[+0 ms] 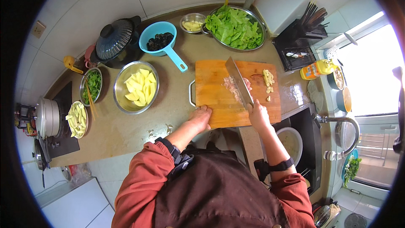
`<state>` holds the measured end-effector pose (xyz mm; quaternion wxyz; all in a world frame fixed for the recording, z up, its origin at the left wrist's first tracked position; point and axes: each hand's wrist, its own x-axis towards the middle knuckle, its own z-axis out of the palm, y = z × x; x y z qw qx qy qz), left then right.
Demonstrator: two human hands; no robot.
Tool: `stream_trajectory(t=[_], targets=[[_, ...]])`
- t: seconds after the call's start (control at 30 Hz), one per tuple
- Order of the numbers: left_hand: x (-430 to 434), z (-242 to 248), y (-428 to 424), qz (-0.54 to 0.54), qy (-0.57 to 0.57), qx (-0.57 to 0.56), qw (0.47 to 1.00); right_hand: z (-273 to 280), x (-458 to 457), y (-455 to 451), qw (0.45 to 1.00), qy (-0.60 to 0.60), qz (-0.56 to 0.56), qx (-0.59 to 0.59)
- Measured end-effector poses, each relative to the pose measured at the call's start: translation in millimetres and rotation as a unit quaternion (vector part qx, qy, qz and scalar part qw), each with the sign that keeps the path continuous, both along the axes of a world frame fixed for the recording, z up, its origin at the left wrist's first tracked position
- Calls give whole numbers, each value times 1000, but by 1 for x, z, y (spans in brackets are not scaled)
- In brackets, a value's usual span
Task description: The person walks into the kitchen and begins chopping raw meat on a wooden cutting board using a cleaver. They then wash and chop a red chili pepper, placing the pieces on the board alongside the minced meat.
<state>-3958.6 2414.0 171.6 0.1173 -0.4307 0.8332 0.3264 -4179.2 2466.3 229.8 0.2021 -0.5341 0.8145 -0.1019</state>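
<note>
My right hand (258, 114) grips the handle of a cleaver (238, 80), whose wide blade stands over the wooden cutting board (212, 98). Pale pink chopped meat (232, 88) lies to the left of the blade, with more meat (247, 84) showing on its right side. Garlic cloves (268, 77) are grouped near the board's right edge, beside what looks like a dried red chili (257, 75). My left hand (201, 117) rests at the board's lower left corner, fingers on its edge; whether the fingertips grip it is hard to tell.
Behind the board stand a bowl of lettuce (235, 27) and a blue strainer (157, 38) with dark contents. To the left are a steel bowl of cut potatoes (136, 87) and a lidded black pot (115, 42). A sink (308, 142), faucet (351, 126) and knife rack (292, 44) stand right.
</note>
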Motion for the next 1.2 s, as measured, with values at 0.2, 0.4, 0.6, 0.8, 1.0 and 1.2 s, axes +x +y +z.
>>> stream_trajectory(t=[0.2, 0.4, 0.6, 0.8, 1.0, 1.2], targets=[[0, -3, 0, 1, 11, 7, 1000, -2, -15, 0, 988, -76, -13, -131], [0, -5, -1, -9, 5, -10, 1000, -2, -11, -3, 998, -27, 21, -52], [0, -3, 2, -5, 11, -29, 999, -5, -14, 2, 997, -52, -49, 15], [1, 4, 0, -8, -9, 16, 1000, -10, -15, 6, 990, -75, -24, -114], [-1, 6, -3, -31, -15, 8, 999, -14, -21, 17, 998, -41, -20, -42], [-2, 4, -3, -20, -20, 1, 1000, -13, -22, 25, 993, -55, -75, -67]])
